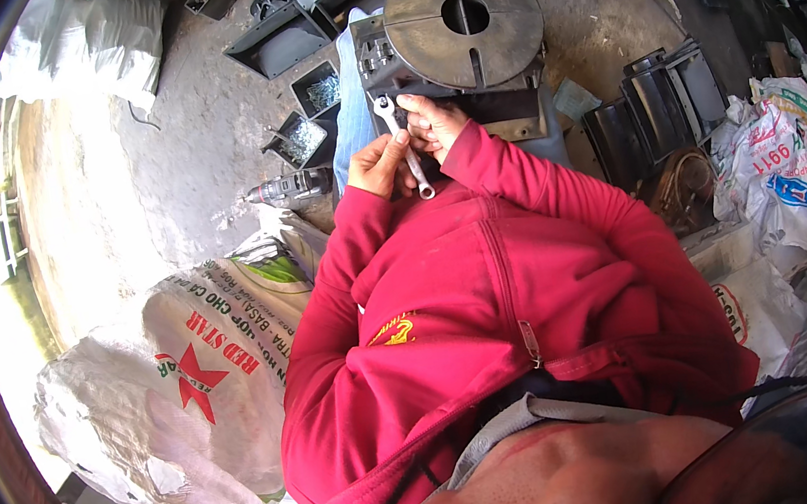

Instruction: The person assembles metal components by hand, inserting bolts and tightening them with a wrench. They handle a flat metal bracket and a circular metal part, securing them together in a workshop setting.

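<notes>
My left hand point(376, 167) is closed around a silver wrench point(414, 164), its thumb lying on the shank. The wrench slants from its small ring end, close to my jacket, up to a larger head beside the metal base. A dark spot shows in that upper head; I cannot tell whether it is a bolt or a gap. Just right of the shank, my right hand point(436, 124) is curled with its thumb pointing left; what its fingers hold, if anything, is hidden. Beyond both hands stands a round slotted metal plate point(407, 38) with a central hole, on a dark base point(379, 72).
A cordless drill point(287, 188) lies on the floor to the left. Behind it stand bins of small screws point(301, 140) and dark metal boxes point(282, 43). Black curved metal parts point(653, 105) sit at the right. Printed white sacks point(178, 380) flank me on both sides.
</notes>
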Demonstrator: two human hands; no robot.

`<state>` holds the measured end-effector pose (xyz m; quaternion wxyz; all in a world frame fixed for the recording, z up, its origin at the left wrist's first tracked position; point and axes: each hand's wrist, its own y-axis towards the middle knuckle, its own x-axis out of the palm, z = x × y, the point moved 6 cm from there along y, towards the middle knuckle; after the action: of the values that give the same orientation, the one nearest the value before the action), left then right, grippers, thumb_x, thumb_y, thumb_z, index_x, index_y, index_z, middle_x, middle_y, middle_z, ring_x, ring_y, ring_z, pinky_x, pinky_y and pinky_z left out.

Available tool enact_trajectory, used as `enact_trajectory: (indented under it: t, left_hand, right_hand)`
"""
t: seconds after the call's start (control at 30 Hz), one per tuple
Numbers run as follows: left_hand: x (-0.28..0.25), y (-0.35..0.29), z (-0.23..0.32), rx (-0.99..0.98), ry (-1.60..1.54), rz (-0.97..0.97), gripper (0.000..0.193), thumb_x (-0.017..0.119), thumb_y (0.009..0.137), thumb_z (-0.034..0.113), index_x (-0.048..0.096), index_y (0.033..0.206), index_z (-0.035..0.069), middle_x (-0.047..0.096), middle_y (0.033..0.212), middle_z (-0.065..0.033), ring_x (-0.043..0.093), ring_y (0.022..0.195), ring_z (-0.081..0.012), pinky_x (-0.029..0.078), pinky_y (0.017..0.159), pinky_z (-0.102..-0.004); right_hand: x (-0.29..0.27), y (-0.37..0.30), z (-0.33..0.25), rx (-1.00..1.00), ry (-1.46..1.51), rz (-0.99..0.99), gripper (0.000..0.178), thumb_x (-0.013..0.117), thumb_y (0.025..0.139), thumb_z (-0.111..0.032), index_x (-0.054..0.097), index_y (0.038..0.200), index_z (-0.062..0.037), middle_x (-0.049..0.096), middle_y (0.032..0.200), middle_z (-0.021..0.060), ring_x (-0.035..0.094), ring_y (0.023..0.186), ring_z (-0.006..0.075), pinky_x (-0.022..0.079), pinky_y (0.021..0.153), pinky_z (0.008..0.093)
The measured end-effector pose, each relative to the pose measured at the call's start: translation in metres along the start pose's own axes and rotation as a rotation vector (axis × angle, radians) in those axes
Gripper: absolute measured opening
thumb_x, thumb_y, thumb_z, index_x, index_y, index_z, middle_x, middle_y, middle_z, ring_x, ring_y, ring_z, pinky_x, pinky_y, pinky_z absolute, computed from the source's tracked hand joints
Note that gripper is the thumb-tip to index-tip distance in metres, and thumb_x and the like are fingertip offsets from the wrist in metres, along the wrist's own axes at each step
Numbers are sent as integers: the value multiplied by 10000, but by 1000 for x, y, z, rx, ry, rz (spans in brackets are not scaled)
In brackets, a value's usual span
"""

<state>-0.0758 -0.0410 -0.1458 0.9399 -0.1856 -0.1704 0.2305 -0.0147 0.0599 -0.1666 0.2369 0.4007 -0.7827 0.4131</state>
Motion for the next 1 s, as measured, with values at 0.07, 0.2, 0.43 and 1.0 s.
enact_trajectory:
  t: [0.07, 0.2, 0.43, 1.0]
  left_hand:
    - [-1, 5, -5, 6, -24, -27, 333, 533, 967, 341, 639, 893, 34, 615, 602, -43, 538, 438, -104, 418, 409, -222]
    - [-2, 10, 0, 38, 4, 35, 310, 559, 955, 332, 658, 872, 50, 624, 630, -29, 539, 459, -96, 411, 426, -218]
    - [-44, 18, 67, -130, 325, -184, 359, 595, 920, 399, 609, 729, 96, 467, 529, 63, 397, 426, -47, 284, 414, -209]
    - [-42, 87, 117, 536, 331, -43, 310, 540, 963, 218, 637, 1150, -8, 655, 1042, -64, 559, 953, -108, 408, 866, -238]
  right_hand:
    - [-2, 0, 1, 33, -5, -23, 249, 699, 841, -316, 541, 739, -152, 389, 544, -88, 323, 415, 23, 271, 394, 187]
    - [1, -3, 0, 18, -39, 56, 253, 707, 835, -316, 534, 742, -156, 391, 540, -87, 322, 409, 19, 246, 384, 188]
    - [4, -2, -4, -13, 16, 12, 267, 674, 867, -274, 479, 721, -166, 371, 544, -91, 285, 396, 16, 232, 371, 187]
    - [6, 0, -6, 120, 60, -51, 278, 643, 887, -253, 447, 713, -162, 349, 535, -87, 273, 398, 13, 226, 361, 178]
